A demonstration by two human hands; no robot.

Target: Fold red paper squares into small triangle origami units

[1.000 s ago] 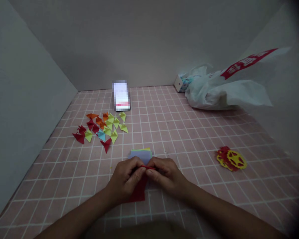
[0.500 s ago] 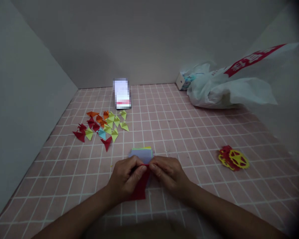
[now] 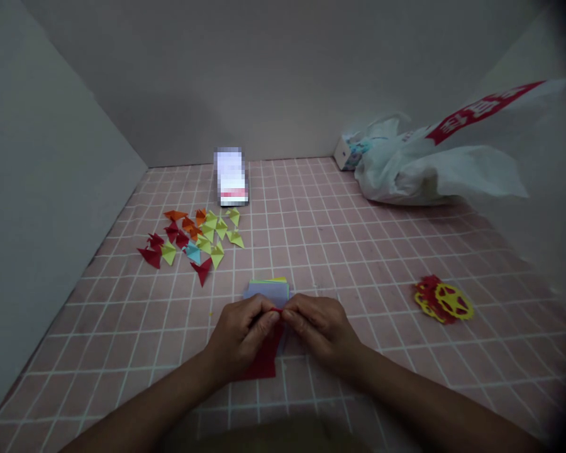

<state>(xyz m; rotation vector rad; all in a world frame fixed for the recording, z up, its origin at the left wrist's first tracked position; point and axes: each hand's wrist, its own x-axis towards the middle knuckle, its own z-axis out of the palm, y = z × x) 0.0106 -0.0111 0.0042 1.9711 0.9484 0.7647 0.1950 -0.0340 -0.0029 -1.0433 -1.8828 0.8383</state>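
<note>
My left hand (image 3: 243, 330) and my right hand (image 3: 318, 324) meet at their fingertips, both closed in a pinch. Between them shows a thin edge of red paper (image 3: 277, 309); most of it is covered by the fingers. Below the left hand lies more red paper (image 3: 260, 365), flat on the cloth; whether it is joined to the pinched piece I cannot tell. Just beyond the hands is a stack of coloured paper (image 3: 268, 290), pale blue-violet on top with green and yellow edges.
Several folded paper cranes (image 3: 207, 231) in red, orange, yellow and blue are grouped at left. Behind them a lit phone (image 3: 231, 176) leans upright. A white plastic bag (image 3: 405, 173) and a small box (image 3: 344, 153) sit back right. Red and yellow gear-like pieces (image 3: 453, 302) lie at right.
Both hands stay nearly in place, with the fingertips shifting only slightly around the red paper. Everything else on the table is where it was.
</note>
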